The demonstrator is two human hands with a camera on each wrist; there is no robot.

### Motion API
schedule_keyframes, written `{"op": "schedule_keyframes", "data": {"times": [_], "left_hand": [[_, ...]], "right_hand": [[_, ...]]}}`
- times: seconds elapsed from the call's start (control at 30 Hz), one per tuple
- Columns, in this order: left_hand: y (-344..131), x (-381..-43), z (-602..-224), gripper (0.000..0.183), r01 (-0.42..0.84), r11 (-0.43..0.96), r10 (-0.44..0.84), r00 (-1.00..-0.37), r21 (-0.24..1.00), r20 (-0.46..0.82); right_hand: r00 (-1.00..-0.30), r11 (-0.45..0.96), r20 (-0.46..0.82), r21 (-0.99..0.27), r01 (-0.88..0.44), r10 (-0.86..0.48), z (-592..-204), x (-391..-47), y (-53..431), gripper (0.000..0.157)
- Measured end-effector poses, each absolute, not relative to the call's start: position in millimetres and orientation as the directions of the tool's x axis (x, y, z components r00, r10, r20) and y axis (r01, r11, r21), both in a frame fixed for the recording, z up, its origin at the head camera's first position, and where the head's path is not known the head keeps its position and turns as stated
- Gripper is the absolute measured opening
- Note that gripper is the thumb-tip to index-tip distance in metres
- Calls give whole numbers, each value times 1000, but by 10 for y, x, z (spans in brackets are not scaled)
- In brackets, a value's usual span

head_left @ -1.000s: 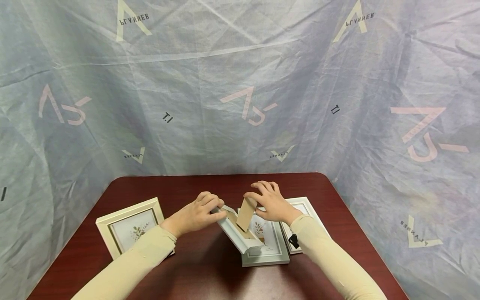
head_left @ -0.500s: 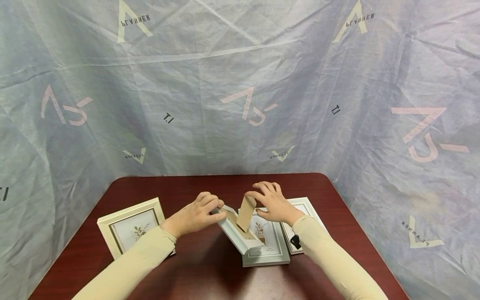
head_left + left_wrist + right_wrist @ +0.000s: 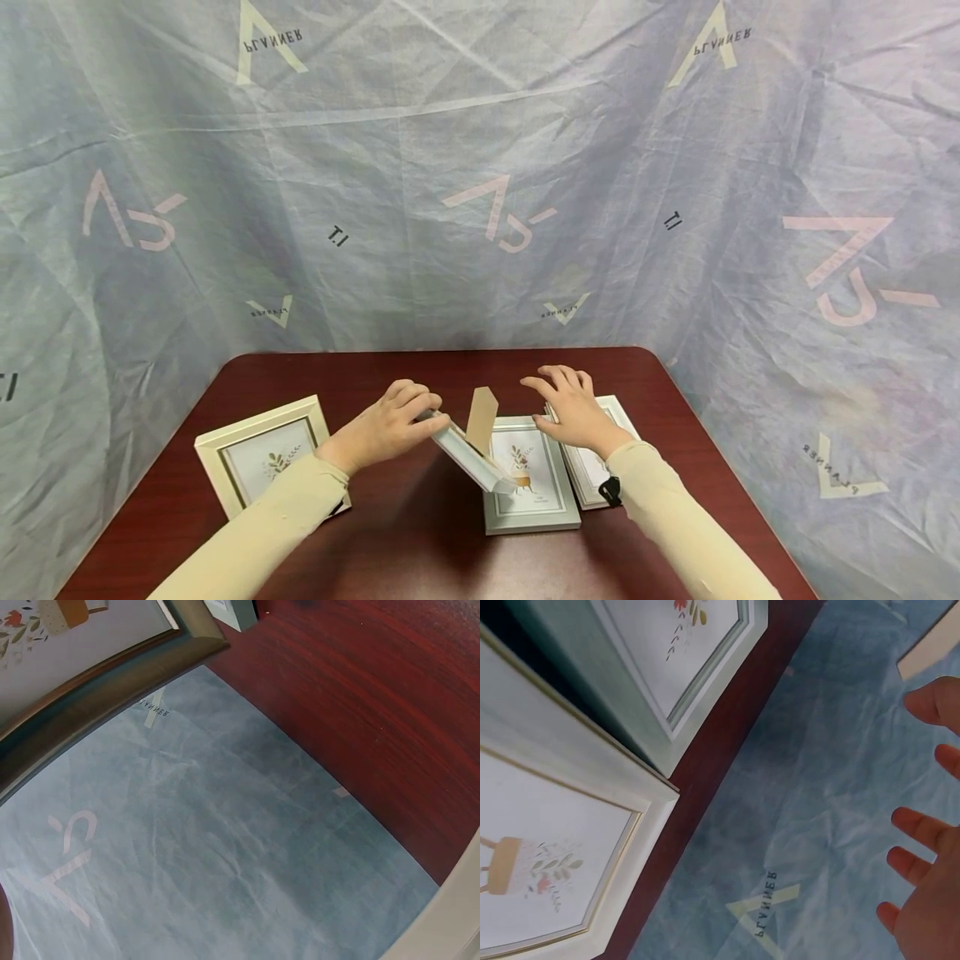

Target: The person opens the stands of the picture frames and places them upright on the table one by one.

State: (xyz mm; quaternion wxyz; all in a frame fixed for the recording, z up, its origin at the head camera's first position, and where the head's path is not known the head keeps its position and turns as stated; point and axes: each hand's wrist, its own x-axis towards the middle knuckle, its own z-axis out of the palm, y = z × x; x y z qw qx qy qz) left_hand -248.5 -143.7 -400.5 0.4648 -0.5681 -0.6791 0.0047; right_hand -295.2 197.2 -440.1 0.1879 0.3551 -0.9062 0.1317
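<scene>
My left hand (image 3: 390, 425) grips the upper edge of a pale picture frame (image 3: 467, 457), which is held tilted with its back facing right. From that back a brown cardboard stand leg (image 3: 482, 419) sticks out. My right hand (image 3: 576, 408) hovers to the right of the leg, fingers spread and holding nothing; a gap also parts it from the cardboard in the right wrist view. Under the tilted frame lies a grey-green picture frame (image 3: 534, 525) with a plant print. In the left wrist view, a shaded frame border (image 3: 112, 696) and part of its print show at upper left.
A white picture frame (image 3: 621, 412) lies partly behind my right hand, beside the grey-green one. At the left, a cream picture frame (image 3: 255, 412) stands leaning back, near my left forearm. Grey printed cloth (image 3: 465, 267) hangs behind the dark red table (image 3: 390, 550).
My right hand has let go of the cardboard stand leg and moved right. The leg stays folded out. The tilted frame has shifted slightly, with my left hand still gripping it.
</scene>
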Motion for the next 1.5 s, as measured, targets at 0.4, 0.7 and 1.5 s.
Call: {"op": "schedule_keyframes", "data": {"times": [0.4,0.7,1.5], "left_hand": [[-1477,-2495,-3990,18,781,411,753,-2,-469,658],[-1466,-2513,-3982,27,784,477,710,-78,-397,700],[-1383,-2522,-3973,41,724,625,630,-246,-292,737]], "right_hand": [[-757,785,419,-148,-602,-501,-4442,-2857,2142,56],[-804,833,413,-165,-529,-428,-4400,-2728,2198,58],[-720,801,595,-201,-564,-358,-4310,-2425,2071,54]]}}
